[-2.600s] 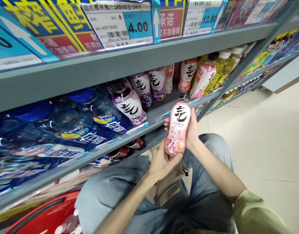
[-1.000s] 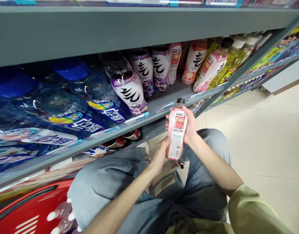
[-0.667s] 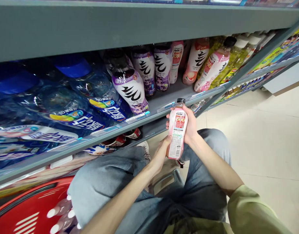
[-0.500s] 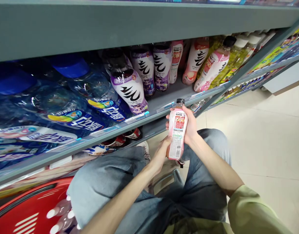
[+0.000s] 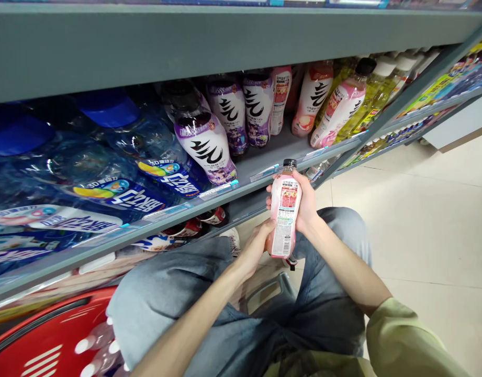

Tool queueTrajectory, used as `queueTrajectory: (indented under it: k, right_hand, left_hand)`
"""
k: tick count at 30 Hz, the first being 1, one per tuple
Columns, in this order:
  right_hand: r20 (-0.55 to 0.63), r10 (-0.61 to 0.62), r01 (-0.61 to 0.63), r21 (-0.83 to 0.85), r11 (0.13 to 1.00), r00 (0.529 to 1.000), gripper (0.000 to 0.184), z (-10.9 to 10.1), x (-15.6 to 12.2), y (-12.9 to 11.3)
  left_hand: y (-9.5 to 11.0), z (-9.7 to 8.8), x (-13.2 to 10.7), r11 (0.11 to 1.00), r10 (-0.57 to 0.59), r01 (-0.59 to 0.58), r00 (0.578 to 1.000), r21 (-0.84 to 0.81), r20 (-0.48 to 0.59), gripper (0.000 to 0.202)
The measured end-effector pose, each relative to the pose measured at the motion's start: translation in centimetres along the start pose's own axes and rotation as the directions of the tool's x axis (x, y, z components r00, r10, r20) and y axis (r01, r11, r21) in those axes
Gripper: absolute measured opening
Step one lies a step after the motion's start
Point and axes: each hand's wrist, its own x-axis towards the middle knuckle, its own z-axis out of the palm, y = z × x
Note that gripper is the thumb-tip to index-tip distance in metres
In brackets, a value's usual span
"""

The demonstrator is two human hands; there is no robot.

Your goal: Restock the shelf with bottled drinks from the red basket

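Note:
Between my hands, over my lap, is a pink drink bottle (image 5: 286, 212) with a dark cap and a printed back label facing up. My left hand (image 5: 260, 235) grips its lower left side, thumb on the label. Around its upper right side wraps my right hand (image 5: 305, 201), with fingertips showing past the left edge. Just beyond, on the shelf, purple-labelled bottles (image 5: 205, 149) stand in a row, the front one tilted. Farther right are a peach-labelled bottle (image 5: 313, 99) and a pink-labelled bottle (image 5: 340, 112).
Large blue bottles (image 5: 107, 152) fill the shelf's left part. Yellow-green bottles (image 5: 376, 97) stand at its right end. A red basket (image 5: 40, 335) holding white-capped bottles (image 5: 95, 340) sits at lower left. The shelf edge (image 5: 248, 183) runs diagonally before my knees; pale floor tiles (image 5: 429, 225) lie right.
The view has shifted very slightly, so the shelf goods appear a little farther left. Both hands keep the same hold on the pink drink bottle.

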Motion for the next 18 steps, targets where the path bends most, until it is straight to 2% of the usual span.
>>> queueTrajectory:
  k: [8,14,18]
  right_hand:
    - [-0.014,0.006,-0.006,-0.006,1.0,1.0,0.045,-0.19,0.01,-0.14]
    - [-0.007,0.018,-0.019,-0.016,1.0,1.0,0.046,-0.1,0.03,0.18]
    - [-0.013,0.021,-0.022,-0.028,0.999,1.0,0.045,0.13,-0.02,0.33]
  left_hand:
    - [-0.02,0.0,0.13,0.998,-0.042,0.043,0.999,0.046,-0.023,0.059]
    - [-0.5,-0.05,0.14,0.994,0.039,-0.037,0.999,0.099,-0.018,0.059]
    - [-0.78,-0.43,0.01,0.993,0.034,-0.034,0.999,0.113,-0.004,0.057]
